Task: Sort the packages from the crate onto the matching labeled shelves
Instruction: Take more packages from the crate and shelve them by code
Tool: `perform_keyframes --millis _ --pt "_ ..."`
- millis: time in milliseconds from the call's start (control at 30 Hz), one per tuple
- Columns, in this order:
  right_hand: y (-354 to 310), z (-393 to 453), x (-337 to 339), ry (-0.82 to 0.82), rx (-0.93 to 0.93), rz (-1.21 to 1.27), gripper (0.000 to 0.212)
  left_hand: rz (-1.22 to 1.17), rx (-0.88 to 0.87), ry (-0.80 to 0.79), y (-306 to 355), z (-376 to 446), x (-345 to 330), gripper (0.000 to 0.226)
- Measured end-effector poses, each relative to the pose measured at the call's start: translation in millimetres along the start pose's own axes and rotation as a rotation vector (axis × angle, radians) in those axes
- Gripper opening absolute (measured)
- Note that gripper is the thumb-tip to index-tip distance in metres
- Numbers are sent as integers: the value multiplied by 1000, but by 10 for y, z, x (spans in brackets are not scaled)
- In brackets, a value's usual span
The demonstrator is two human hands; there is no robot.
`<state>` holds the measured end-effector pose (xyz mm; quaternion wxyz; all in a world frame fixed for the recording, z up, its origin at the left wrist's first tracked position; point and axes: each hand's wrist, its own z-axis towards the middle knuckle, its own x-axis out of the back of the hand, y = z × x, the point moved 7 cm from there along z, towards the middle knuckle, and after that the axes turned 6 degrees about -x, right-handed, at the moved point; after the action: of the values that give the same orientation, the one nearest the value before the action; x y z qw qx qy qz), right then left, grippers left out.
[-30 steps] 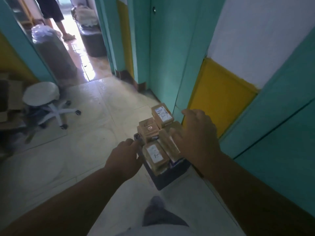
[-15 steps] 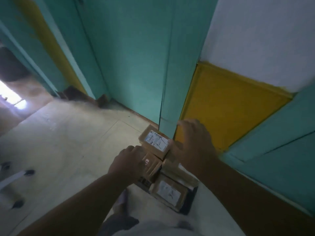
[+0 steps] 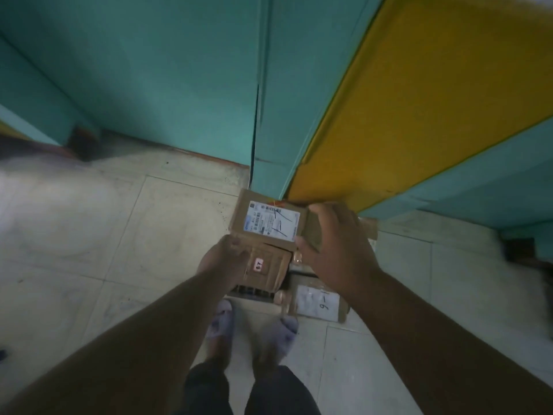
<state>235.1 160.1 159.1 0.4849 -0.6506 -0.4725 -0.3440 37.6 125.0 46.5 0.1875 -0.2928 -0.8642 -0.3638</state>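
Since half a second ago my view has tipped down: I now see both feet, and the crate (image 3: 254, 293) shows only as a dark slotted edge under the boxes. On my left, the left hand (image 3: 223, 262) curls against a small taped cardboard box (image 3: 267, 269) with a pink sticker; whether it truly grips, I cannot tell. Above it lies a flat rectangular cardboard box (image 3: 269, 218) with a white printed label marked in pen. My right hand (image 3: 335, 250) has fingers bent over its right end, thumb underneath, holding it. Lower right sits a third box (image 3: 317, 304), its white label handwritten. I count three boxes, piled on the crate.
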Motion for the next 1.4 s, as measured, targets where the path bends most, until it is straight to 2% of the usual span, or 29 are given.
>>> perform_keyframes --millis 67,200,367,433,500,533,667,800,933,1000,1067,1167,1300,1400 --pt "63 256 -337 -48 -21 -2 57 -90 74 -34 -178 229 -173 10" --pt "185 836 -985 -109 13 -50 57 -337 133 -110 -392 667 -617 16" --pt "294 1263 -1530 -243 -20 -108 55 -644 209 -102 -541 886 -999 35" --pt "251 1229 -1574 -241 -21 -77 51 -806 258 -71 -520 829 -1029 28" --pt "178 1073 -1495 -237 -34 14 45 -975 308 -20 -449 708 -929 8" --pt "149 968 -1402 -232 -48 94 43 -1017 307 6 -367 614 -805 8" --pt "16 461 -786 -239 -93 413 43 -955 143 33 -103 82 -202 4" --pt "-146 -145 33 -287 -135 658 38 -830 -82 -9 355 -586 330 27" --pt "-43 -782 813 -127 -230 778 52 -678 -352 -93 1071 -1181 604 26" --pt "104 -1126 1151 34 -296 824 58 -585 -518 -157 1484 -1400 611 28" --pt "323 -1542 1432 240 -369 918 59 -490 -659 -233 1916 -1671 526 40" --pt "688 -2250 1728 484 -449 1069 63 -453 -809 -327 2515 -2196 266 51" --pt "1231 -3161 2174 718 -503 1102 70 -415 -1035 -412 3203 -3079 -220 42" --pt "1777 -3866 2441 906 -522 1063 67 -346 -1157 -503 3608 -3711 -830 40"
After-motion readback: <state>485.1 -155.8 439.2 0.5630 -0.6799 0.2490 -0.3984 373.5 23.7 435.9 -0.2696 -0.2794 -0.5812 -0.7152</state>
